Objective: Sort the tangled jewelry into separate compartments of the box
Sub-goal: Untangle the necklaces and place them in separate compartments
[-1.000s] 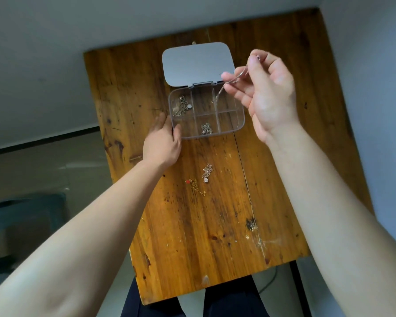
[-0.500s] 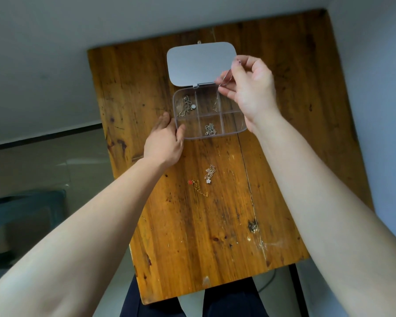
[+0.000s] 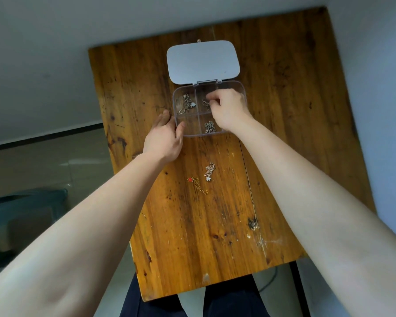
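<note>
A clear compartment box point(image 3: 178, 97) lies on the wooden table point(image 3: 215, 213), its grey lid point(image 3: 202, 61) folded back. My left hand point(image 3: 165, 138) rests against the box's near left corner. My right hand point(image 3: 229, 108) reaches into the back middle compartment, fingertips pinched on a thin silver chain point(image 3: 205, 104) that touches the floor there. The back left compartment holds a silver necklace with a round pendant point(image 3: 188, 104). Another silver chain point(image 3: 209, 127) lies in the front middle compartment. Loose on the table are a flower-charm chain point(image 3: 209, 171) and a gold chain with a red bead point(image 3: 197, 185).
The table's near edge point(image 3: 215, 287) stands over my dark-clothed legs. A wall point(image 3: 375, 110) runs close along the table's right side. A dark teal object point(image 3: 25, 216) sits on the floor to the left.
My right hand came down from above the lid into the back middle compartment, lowering the thin chain onto its floor. My left hand stayed at the box's corner.
</note>
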The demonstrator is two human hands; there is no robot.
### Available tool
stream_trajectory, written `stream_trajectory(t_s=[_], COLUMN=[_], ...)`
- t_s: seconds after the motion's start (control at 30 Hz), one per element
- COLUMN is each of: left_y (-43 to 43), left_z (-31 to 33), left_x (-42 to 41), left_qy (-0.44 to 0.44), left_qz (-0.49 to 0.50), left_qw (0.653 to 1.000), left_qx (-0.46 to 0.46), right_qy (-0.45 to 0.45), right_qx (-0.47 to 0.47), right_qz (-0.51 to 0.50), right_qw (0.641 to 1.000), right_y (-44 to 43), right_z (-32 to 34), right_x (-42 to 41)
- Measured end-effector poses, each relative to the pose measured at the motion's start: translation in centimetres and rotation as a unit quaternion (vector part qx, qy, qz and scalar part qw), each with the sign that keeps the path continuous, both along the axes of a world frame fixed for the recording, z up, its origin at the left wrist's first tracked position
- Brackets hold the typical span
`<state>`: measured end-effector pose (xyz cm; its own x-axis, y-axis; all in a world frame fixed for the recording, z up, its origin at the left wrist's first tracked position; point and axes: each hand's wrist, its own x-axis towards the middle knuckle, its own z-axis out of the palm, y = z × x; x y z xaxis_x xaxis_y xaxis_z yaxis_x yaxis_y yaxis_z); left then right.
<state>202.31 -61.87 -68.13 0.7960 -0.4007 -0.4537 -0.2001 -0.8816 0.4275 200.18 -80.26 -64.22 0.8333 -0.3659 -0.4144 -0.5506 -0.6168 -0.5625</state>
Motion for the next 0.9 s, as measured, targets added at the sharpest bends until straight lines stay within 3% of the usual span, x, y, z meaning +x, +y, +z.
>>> stream_trajectory(t_s=[0.13,0.3,0.43,0.57,0.7,0.9], left_y=[0.3,2.1,4.7,6.5,6.9,7.3], left_z=[-0.1,-0.3,-1.4,-2.4,-3.4,-3.8], left_x=[0.0,-1.5,-4.9,-8.5,-10.1,-9.5], left_qy=[0.006,-0.002,-0.094,-0.101,-0.094,-0.077], left_qz=[-0.007,0.01,-0.083,-0.113,-0.127,-0.155], left_qw=[1.0,0.997,0.992,0.987,0.984,0.978], left_qx=[-0.004,-0.082,-0.014,0.046,0.086,0.115], right_qy=[-0.077,-0.176,-0.111,-0.026,-0.044,-0.065], right_qx=[-0.003,-0.021,-0.012,-0.071,-0.102,-0.054], right_qz=[-0.011,-0.032,0.01,0.106,0.121,0.118], right_qw=[0.997,0.984,0.994,0.991,0.986,0.989], right_y=[0.1,1.7,3.3,4.3,4.9,4.6], right_z=[0.7,0.1,-2.7,-4.7,-5.0,-4.9], right_x=[-2.9,-9.3,-14.0,-17.0,-17.7,-16.5])
